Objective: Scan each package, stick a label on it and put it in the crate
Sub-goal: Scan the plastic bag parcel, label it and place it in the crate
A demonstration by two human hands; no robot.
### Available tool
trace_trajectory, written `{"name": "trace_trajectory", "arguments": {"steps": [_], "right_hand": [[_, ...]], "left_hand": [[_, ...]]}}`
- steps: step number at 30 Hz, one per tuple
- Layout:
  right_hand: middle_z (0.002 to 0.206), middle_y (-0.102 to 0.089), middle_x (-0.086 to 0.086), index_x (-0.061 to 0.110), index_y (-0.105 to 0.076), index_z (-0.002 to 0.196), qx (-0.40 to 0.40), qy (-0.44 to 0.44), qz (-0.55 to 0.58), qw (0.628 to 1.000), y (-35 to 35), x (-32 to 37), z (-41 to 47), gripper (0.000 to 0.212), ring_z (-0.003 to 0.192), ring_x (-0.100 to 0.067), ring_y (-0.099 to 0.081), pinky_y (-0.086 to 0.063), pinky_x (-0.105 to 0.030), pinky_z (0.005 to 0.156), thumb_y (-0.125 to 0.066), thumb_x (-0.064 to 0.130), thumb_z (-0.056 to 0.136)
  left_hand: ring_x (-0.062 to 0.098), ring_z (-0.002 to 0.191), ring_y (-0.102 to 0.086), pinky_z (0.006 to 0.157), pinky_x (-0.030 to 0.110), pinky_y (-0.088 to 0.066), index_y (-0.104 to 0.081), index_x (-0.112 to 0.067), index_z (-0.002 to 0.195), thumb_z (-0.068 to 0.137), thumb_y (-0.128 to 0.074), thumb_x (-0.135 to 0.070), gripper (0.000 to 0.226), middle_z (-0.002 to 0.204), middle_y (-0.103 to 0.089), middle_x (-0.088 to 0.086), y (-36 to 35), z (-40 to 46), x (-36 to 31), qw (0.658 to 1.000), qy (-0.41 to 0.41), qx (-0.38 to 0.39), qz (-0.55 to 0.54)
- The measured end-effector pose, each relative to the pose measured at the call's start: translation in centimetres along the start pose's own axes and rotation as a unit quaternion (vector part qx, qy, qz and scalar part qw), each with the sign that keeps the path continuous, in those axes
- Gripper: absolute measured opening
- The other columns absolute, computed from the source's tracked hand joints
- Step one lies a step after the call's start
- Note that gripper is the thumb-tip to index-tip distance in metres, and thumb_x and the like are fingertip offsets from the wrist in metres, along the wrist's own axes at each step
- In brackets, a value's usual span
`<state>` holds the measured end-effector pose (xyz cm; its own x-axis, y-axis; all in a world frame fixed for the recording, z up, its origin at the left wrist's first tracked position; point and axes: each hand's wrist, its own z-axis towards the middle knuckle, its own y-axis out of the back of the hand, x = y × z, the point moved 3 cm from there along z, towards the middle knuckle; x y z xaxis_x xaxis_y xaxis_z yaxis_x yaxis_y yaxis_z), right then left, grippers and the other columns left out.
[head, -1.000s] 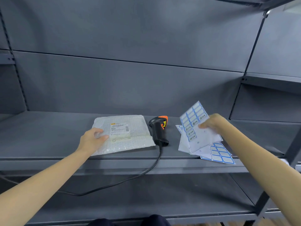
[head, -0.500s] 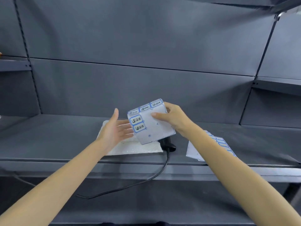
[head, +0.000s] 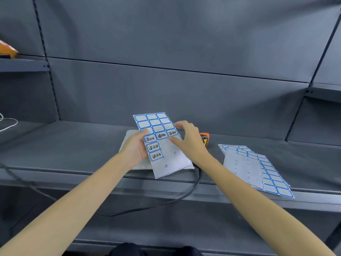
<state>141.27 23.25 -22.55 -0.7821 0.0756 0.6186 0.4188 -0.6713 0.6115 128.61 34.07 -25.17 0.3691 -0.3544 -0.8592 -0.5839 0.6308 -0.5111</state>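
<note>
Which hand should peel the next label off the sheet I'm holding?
Right. The left hand already holds the label sheet by its left edge above the package, while the right hand's fingertips sit on the written label at the sheet's right edge, probably ready to peel it.

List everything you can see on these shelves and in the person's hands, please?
label sheet: one, white with blue-bordered labels, held up over the package in both hands
package: one, white padded mailer, lying on the shelf, mostly hidden by the sheet and hands
scanner: one, black with orange top, on the shelf behind the right hand; its black cable hangs over the edge
spare label sheets: a small stack, white and blue, on the shelf to the right
shelf: grey metal, under all of these
orange object: one, on the upper left shelf, cut off by the frame
white cord: one, far left
left hand: grips the sheet's left edge
right hand: fingers at a label on the sheet's right side
</note>
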Motion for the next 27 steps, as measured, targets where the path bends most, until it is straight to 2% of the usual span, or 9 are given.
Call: {"name": "trace_trajectory", "arguments": {"steps": [1,3,6,10,13,18,22,25,27], "right_hand": [[0.125,-0.054,0.000,0.019,-0.056,0.123,0.016,0.026,-0.016,0.999,-0.6,0.5,-0.1,0.038,0.121,-0.018,-0.039,-0.032,-0.025,0.097,-0.067,0.025,0.088],[0.123,-0.056,-0.001,0.019,-0.061,0.119,0.035,0.061,-0.042,0.997,-1.8,1.4,-0.4,0.034,0.119,-0.020,-0.041,-0.034,-0.029,0.100,-0.068,0.027,0.087],[0.117,-0.060,0.000,0.020,-0.065,0.113,0.028,0.075,-0.068,0.994,-3.5,1.9,-0.5,0.032,0.112,-0.019,-0.044,-0.034,-0.027,0.092,-0.069,0.035,0.085],[0.106,-0.064,-0.002,0.018,-0.069,0.102,0.002,0.072,-0.058,0.996,-4.5,2.2,-0.4,0.023,0.102,-0.019,-0.050,-0.037,-0.031,0.089,-0.068,0.034,0.086],[0.100,-0.064,-0.002,0.016,-0.071,0.095,-0.008,0.061,-0.042,0.997,-4.8,2.2,-0.2,0.016,0.098,-0.019,-0.051,-0.040,-0.032,0.087,-0.065,0.028,0.088],[0.093,-0.067,0.007,0.013,-0.070,0.092,0.002,0.005,0.054,0.999,-4.4,2.1,-0.5,0.017,0.089,-0.009,-0.057,-0.038,-0.008,0.069,-0.063,0.029,0.091],[0.084,-0.065,0.015,0.014,-0.070,0.094,0.008,-0.061,0.128,0.990,-3.8,1.9,-0.8,0.019,0.077,0.003,-0.058,-0.038,-0.001,0.061,-0.062,0.031,0.092],[0.091,-0.068,0.009,0.015,-0.069,0.094,0.008,-0.098,0.160,0.982,-3.6,1.8,-0.7,0.016,0.079,0.000,-0.059,-0.039,-0.005,0.059,-0.057,0.026,0.092],[0.093,-0.071,0.005,0.016,-0.067,0.090,0.006,-0.125,0.184,0.975,-3.6,1.6,-0.6,0.013,0.085,-0.009,-0.064,-0.043,-0.016,0.064,-0.056,0.024,0.092]], "left_hand": [[0.026,0.097,-0.065,0.087,0.043,-0.049,-0.059,-0.015,0.103,0.103,-0.036,-0.019,0.023,0.096,-0.073,0.005,-0.1,0.0,0.1,1.000,0.002,0.007,-0.002],[0.030,0.111,-0.061,0.093,0.044,-0.047,-0.057,-0.012,0.123,0.104,-0.033,-0.022,0.032,0.118,-0.067,0.010,-0.2,0.2,0.4,1.000,0.011,0.027,-0.003],[0.031,0.116,-0.057,0.092,0.043,-0.048,-0.047,-0.009,0.138,0.105,-0.031,-0.024,0.040,0.133,-0.058,0.012,-0.2,0.6,0.8,0.999,0.021,0.036,-0.003],[0.025,0.106,-0.063,0.082,0.038,-0.051,-0.045,-0.010,0.140,0.105,-0.030,-0.025,0.041,0.134,-0.057,0.011,-0.1,0.7,1.0,0.999,0.015,0.044,0.003],[0.024,0.107,-0.064,0.081,0.038,-0.052,-0.045,-0.013,0.140,0.105,-0.030,-0.026,0.041,0.133,-0.059,0.009,0.1,0.8,1.1,0.999,0.015,0.050,0.001],[0.028,0.112,-0.063,0.080,0.040,-0.054,-0.046,-0.014,0.139,0.105,-0.030,-0.027,0.040,0.130,-0.061,0.010,0.5,0.9,1.2,0.998,0.021,0.054,0.000],[0.032,0.115,-0.061,0.083,0.044,-0.053,-0.043,-0.015,0.141,0.106,-0.027,-0.027,0.041,0.133,-0.058,0.011,0.7,0.9,1.3,0.998,0.018,0.057,0.007],[0.032,0.119,-0.058,0.089,0.046,-0.050,-0.044,-0.015,0.141,0.106,-0.027,-0.027,0.040,0.133,-0.058,0.011,1.0,1.1,1.4,0.999,0.020,0.039,0.007],[0.032,0.119,-0.058,0.090,0.046,-0.050,-0.046,-0.016,0.139,0.106,-0.028,-0.026,0.039,0.132,-0.059,0.010,1.1,1.1,1.4,0.999,0.017,0.032,0.006]]}}
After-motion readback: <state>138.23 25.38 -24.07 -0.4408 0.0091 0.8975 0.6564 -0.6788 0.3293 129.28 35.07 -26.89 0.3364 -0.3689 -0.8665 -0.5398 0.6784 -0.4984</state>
